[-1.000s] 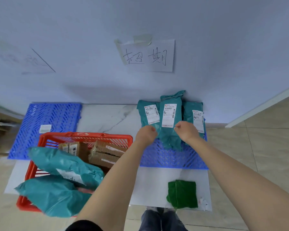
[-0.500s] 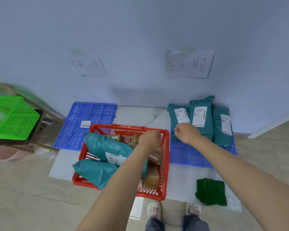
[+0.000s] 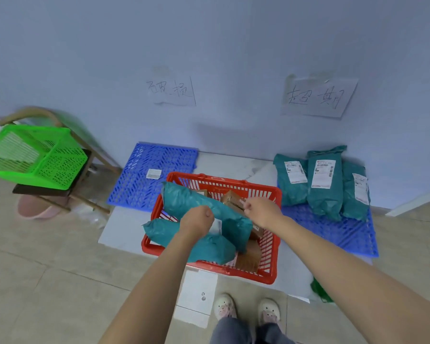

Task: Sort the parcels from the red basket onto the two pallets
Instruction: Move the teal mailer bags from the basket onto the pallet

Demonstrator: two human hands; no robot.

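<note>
The red basket (image 3: 271,194) stands on the floor between two blue pallets. It holds two long teal parcels, one lying on top (image 3: 184,199) and one lower (image 3: 164,232), plus brown cardboard boxes (image 3: 249,256). My left hand (image 3: 196,220) hovers over the top teal parcel with its fingers curled and nothing visible in it. With fingers curled too, my right hand (image 3: 261,209) is just above the parcel's right end and a brown box (image 3: 231,198). The left pallet (image 3: 139,189) carries only a small white label (image 3: 154,174). Three teal parcels (image 3: 320,180) lie on the right pallet (image 3: 333,234).
A handwritten paper sign (image 3: 318,98) hangs on the wall above the right pallet, and another (image 3: 170,91) above the left one. A green basket (image 3: 35,157) sits on a wooden chair at the left. A dark green bag (image 3: 319,292) lies by my right arm. My feet (image 3: 246,309) are near the basket.
Both hands have left the middle parcel on the right pallet and swung left and down over the red basket. The view has turned left, which brings the green basket into sight.
</note>
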